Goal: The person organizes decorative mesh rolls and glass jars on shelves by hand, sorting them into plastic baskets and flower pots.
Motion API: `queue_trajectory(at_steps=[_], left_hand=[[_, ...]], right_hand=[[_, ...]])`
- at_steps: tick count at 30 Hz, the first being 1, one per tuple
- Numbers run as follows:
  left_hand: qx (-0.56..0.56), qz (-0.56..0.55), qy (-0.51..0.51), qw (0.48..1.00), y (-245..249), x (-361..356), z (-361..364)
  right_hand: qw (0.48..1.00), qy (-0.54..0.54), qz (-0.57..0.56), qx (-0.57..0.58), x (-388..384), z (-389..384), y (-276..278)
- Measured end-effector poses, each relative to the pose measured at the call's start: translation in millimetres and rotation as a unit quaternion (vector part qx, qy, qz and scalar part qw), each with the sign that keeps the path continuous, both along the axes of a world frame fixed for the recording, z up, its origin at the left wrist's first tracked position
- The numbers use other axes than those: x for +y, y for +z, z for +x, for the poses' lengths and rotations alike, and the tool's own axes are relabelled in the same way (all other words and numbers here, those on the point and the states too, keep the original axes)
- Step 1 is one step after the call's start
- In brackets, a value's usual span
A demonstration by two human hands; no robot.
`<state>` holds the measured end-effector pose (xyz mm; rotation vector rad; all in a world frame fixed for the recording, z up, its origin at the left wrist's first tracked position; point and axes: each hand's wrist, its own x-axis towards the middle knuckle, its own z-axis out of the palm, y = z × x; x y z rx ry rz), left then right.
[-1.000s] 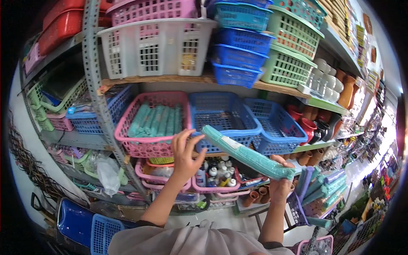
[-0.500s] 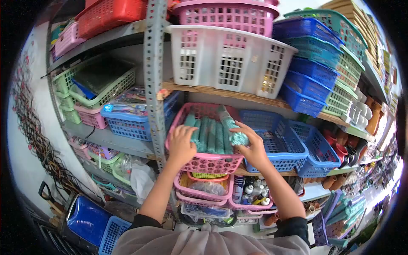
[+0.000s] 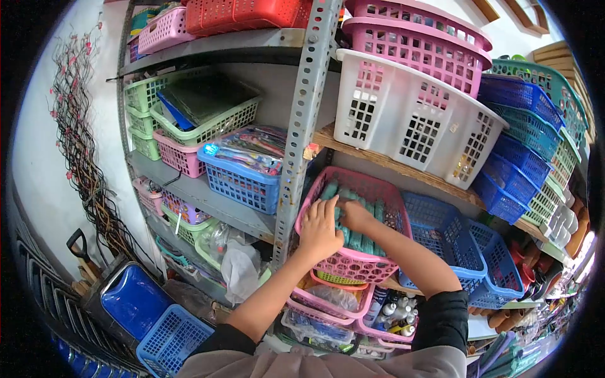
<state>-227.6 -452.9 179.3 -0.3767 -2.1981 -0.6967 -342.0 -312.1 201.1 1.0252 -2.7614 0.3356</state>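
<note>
In the head view a pink basket (image 3: 359, 267) on the middle shelf holds several teal wrapped bundles (image 3: 372, 217) lying side by side. My left hand (image 3: 320, 230) is over the basket's left side, its fingers on the bundles at that end. Close beside it, my right hand (image 3: 357, 216) reaches into the basket with curled fingers, over the upper left part of the bundles. What its fingers hold, if anything, is hidden.
A perforated metal post (image 3: 301, 120) rises left of the basket. Above hangs a wooden shelf edge (image 3: 403, 165) bearing a white basket (image 3: 413, 120). Blue baskets (image 3: 444, 242) stand to the right. More pink baskets (image 3: 334, 305) and bottles (image 3: 398, 313) are below.
The view has turned left. My right hand has moved from the bundle at the right side to the left side, near my left hand. That bundle's pale end no longer stands up there.
</note>
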Motion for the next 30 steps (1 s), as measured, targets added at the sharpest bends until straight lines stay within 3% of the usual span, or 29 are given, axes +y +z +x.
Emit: queue_trajectory(at_steps=[3,7,10,12,16,19,21,22,24,28,30], left_hand=[[-0.006,0.0,-0.002,1.0,-3,0,-2],[-0.005,-0.01,-0.001,1.0,-5,-1,-1],[-0.007,-0.009,-0.01,1.0,-3,-1,-2],[-0.037,-0.015,-0.002,0.999,-2,-1,1],[-0.044,-0.01,0.007,0.999,-5,1,-2],[-0.125,-0.045,-0.011,0.991,-2,0,-1],[-0.161,-0.023,-0.013,0.987,2,0,3],[-0.162,-0.024,-0.013,0.986,1,0,1],[-0.154,-0.042,-0.006,0.987,-1,0,-1],[-0.171,-0.042,0.006,0.984,2,1,1],[-0.169,-0.044,0.004,0.985,-1,1,-2]], right_hand=[[0.991,0.121,0.011,-0.052,-8,-28,-54],[0.985,0.148,-0.079,-0.048,6,-19,-54],[0.97,0.171,-0.108,-0.132,10,-18,-43],[0.932,0.102,-0.178,-0.298,10,-27,-45],[0.951,0.022,-0.19,-0.242,12,-37,-49],[0.961,-0.019,-0.153,-0.228,13,-34,-49],[0.972,-0.129,-0.107,-0.164,8,-32,-55],[0.972,-0.128,-0.107,-0.164,8,-33,-55],[0.932,-0.179,-0.213,-0.233,12,-41,-58],[0.949,-0.169,-0.178,-0.2,15,-47,-60],[0.916,-0.148,-0.222,-0.299,12,-28,-44]])
